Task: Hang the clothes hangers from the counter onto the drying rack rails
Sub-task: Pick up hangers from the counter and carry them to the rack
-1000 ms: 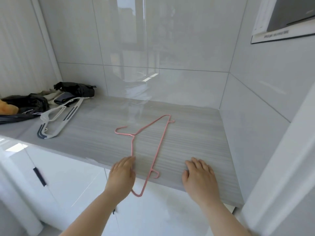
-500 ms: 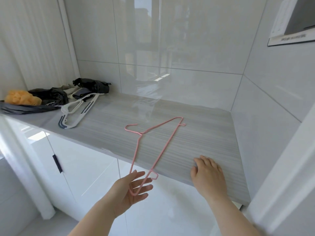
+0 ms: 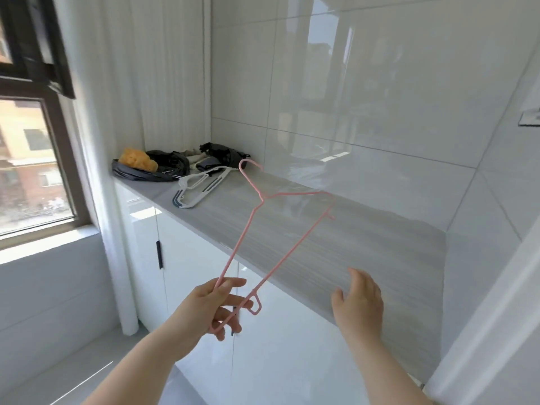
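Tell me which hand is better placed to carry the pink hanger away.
Left. The left hand grips the pink hanger by its lower corner; the right hand is open over the counter, holding nothing.

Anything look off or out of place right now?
Nothing damaged or spilled. The left hand pinches the pink hanger by one shoulder end, so it slants, hook pointing away. The white hangers lie on the counter against a heap of dark clothes.

One head-worn camera looks down (and forward) over the counter (image 3: 336,244).
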A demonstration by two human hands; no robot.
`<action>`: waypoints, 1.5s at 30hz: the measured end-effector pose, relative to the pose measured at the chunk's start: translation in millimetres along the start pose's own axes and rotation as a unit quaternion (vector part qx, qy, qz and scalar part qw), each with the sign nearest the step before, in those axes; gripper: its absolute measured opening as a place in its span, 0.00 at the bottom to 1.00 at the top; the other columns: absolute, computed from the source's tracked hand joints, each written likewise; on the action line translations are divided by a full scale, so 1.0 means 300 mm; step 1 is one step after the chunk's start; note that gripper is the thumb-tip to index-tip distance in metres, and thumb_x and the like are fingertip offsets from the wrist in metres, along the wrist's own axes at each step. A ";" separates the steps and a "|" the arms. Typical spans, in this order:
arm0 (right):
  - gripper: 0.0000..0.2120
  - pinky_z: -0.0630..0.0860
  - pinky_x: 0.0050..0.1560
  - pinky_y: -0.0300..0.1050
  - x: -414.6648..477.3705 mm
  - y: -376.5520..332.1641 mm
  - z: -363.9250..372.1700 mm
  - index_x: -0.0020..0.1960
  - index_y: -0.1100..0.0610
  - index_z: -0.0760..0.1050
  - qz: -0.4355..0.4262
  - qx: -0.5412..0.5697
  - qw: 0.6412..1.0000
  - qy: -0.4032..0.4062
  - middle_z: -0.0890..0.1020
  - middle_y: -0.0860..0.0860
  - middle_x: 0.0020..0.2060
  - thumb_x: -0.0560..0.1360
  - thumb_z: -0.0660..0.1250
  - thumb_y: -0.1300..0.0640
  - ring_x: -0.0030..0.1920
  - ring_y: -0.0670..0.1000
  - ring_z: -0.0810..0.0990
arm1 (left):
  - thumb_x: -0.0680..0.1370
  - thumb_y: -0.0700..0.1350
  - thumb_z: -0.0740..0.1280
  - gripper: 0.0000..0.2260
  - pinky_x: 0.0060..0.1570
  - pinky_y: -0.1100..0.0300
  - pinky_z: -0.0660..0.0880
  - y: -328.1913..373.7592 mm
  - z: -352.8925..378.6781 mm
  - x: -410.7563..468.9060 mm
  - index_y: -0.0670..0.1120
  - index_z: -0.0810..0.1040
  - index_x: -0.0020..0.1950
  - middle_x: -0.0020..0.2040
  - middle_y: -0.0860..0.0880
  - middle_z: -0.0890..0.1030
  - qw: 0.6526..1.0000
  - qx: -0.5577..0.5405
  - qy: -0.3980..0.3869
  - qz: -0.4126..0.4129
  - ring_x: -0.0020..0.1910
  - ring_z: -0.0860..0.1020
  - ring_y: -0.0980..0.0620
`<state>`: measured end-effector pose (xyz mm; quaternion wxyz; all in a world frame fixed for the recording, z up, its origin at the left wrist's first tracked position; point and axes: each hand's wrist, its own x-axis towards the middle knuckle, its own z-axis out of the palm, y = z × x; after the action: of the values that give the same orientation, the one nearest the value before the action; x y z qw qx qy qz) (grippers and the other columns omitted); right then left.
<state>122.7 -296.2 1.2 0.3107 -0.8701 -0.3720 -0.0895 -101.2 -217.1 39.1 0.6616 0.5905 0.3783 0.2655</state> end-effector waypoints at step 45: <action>0.18 0.65 0.63 0.40 -1.786 -1.994 -0.703 0.69 0.50 0.67 -0.744 0.320 0.549 -0.206 0.75 0.47 0.64 0.79 0.58 0.54 0.64 0.49 0.71 | 0.78 0.50 0.60 0.10 0.43 0.59 0.74 0.156 -0.956 -2.402 0.54 0.76 0.58 0.44 0.51 0.83 0.457 0.502 0.726 -0.111 0.34 0.76 0.51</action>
<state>-661.0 -424.2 244.3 0.3055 -0.1200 -0.9444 0.0177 -742.9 -618.3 215.0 -0.2391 0.3673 0.8517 0.2871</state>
